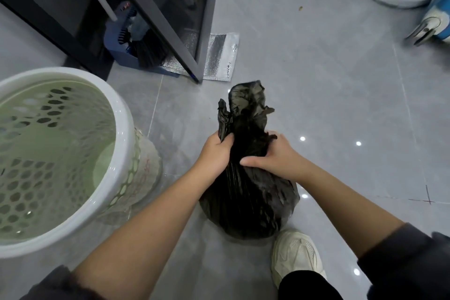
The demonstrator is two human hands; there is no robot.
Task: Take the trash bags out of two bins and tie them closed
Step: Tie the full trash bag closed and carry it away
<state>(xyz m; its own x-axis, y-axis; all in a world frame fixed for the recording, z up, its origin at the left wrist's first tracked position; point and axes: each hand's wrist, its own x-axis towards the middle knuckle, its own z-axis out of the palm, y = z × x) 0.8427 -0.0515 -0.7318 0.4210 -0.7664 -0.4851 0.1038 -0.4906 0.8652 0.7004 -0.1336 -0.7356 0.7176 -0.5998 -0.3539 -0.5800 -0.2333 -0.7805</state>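
Sleeves, dark and pushed back, sit closest to me, with bare forearms reaching down and forward. A pale shoe [295, 258] is planted on the grey tiled floor [341, 105], just beside the base of the black trash bag [248, 202]. The bag stands on the floor between the person's arms, out of its bin, its lower half round and full.

It looks thin, soft and slack, a film that crumples and could slip through the fingers. From the way it slumps, I would guess it is light to moderate in weight. The place to take hold is the gathered neck above the bulge, where the plastic bunches into something firm enough to twist and knot.

That is where both hands are. The left hand [215, 151] is closed around a bunch of the neck on its side, fingers curled into the folds. The right hand [272, 156] grips the other side, thumb pressed across the front and fingers wrapped behind. Above them the loose top [246, 102] flares open and ragged, not yet knotted.

To the left stands a white-rimmed bin [117, 117] with perforated green walls and no liner that I can see. Farther off, a silver foil pouch [219, 56] lies by a dark door frame [170, 19], and a blue dustpan [121, 41] with a brush leans behind it.
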